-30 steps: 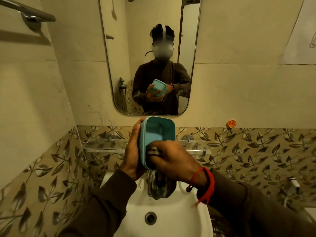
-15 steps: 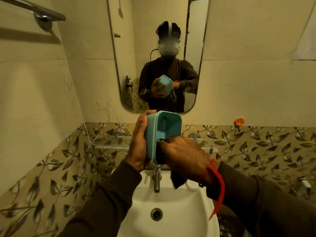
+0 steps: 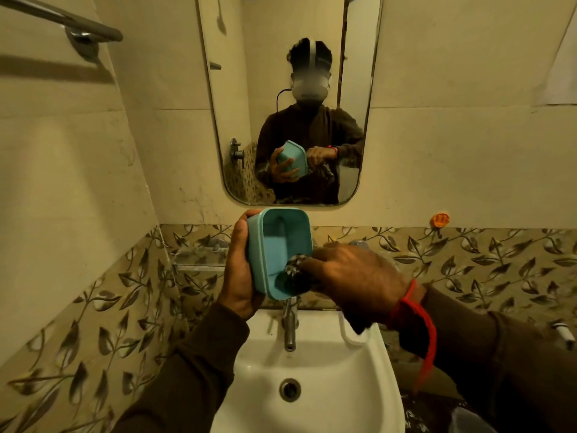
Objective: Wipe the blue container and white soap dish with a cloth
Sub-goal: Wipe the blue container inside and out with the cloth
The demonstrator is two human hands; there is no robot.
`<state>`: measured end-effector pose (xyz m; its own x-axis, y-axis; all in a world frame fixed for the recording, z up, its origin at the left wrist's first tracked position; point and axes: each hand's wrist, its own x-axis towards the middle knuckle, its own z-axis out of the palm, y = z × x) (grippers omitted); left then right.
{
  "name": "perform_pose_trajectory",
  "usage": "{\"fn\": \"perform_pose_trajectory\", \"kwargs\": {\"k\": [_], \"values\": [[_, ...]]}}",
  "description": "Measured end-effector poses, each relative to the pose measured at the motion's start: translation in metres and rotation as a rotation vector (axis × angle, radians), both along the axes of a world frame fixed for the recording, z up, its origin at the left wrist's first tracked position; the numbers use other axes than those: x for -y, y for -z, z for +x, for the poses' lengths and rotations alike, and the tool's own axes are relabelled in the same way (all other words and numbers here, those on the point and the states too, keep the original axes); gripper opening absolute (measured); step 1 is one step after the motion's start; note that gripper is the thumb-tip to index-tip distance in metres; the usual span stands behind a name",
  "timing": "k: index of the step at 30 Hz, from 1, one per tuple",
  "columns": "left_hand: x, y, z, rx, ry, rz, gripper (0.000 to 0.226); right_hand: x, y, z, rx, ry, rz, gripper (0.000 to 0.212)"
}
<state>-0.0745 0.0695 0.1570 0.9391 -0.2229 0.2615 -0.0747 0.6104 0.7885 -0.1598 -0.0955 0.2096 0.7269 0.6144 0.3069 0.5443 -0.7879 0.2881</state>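
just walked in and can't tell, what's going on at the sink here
A person stands at the sink, cleaning a blue container. The left hand holds it up on its side, open face toward the camera. The right hand presses a dark cloth into its lower inside corner. A white soap dish can't be made out for certain.

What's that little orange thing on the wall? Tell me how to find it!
Start at the big mirror above the white sink. Look right along the wall to where the plain cream tiles meet the leaf-patterned tiles. There sits the small orange hook, the only bright orange thing on the wall, well to the right of the blue container.
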Motion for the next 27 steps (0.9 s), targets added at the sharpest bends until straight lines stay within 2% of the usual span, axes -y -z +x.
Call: {"fn": "perform_pose_trajectory", "kwargs": {"k": [1, 3, 5, 7, 9, 11, 13, 15, 17, 20, 22, 24, 27], "values": [[0.0, -0.001, 0.002, 0.039, -0.009, 0.021, 0.055, -0.004, 0.007, -0.002, 0.057, 0.04, -0.03, 0.043], [0.0, -0.006, 0.005, 0.047, 0.007, 0.021, 0.043, -0.015, 0.016, -0.008, -0.035, -0.013, 0.104, 0.04], [0.0, -0.006, 0.005, -0.032, -0.018, 0.017, 0.051, -0.025, 0.009, -0.011, -0.265, -0.124, 0.468, 0.03], [0.0, -0.003, 0.006, -0.117, 0.064, -0.055, 0.066, -0.026, 0.001, -0.009, -0.349, -0.17, 0.674, 0.024], [0.001, -0.002, 0.005, -0.127, 0.102, -0.076, 0.072, -0.026, 0.0, -0.006, -0.25, -0.133, 0.54, 0.03], [0.004, -0.006, 0.001, -0.134, 0.111, -0.06, 0.081, -0.025, 0.004, -0.002, -0.081, 0.002, 0.26, 0.044], [0.011, -0.006, -0.001, -0.109, 0.098, -0.019, 0.084, -0.027, 0.006, -0.001, -0.026, 0.131, 0.15, 0.055], [0.014, -0.003, -0.004, -0.097, 0.067, 0.024, 0.082, -0.033, 0.009, 0.001, -0.05, 0.147, 0.143, 0.058], [0.013, 0.001, -0.007, -0.11, 0.051, 0.039, 0.079, -0.037, 0.012, 0.004, -0.109, 0.079, 0.174, 0.051], [0.008, 0.014, -0.006, -0.138, 0.005, 0.035, 0.078, -0.04, 0.011, 0.005, -0.291, -0.048, 0.415, 0.025], [0.007, 0.02, -0.002, -0.147, -0.003, 0.048, 0.077, -0.037, 0.01, 0.006, -0.353, -0.044, 0.491, 0.024], [0.007, 0.022, -0.002, -0.167, 0.015, 0.062, 0.079, -0.034, 0.015, 0.007, -0.287, -0.014, 0.325, 0.033], [0.007, 0.025, 0.001, -0.109, 0.018, 0.089, 0.069, -0.033, 0.02, 0.006, -0.024, 0.085, -0.058, 0.04]]}}
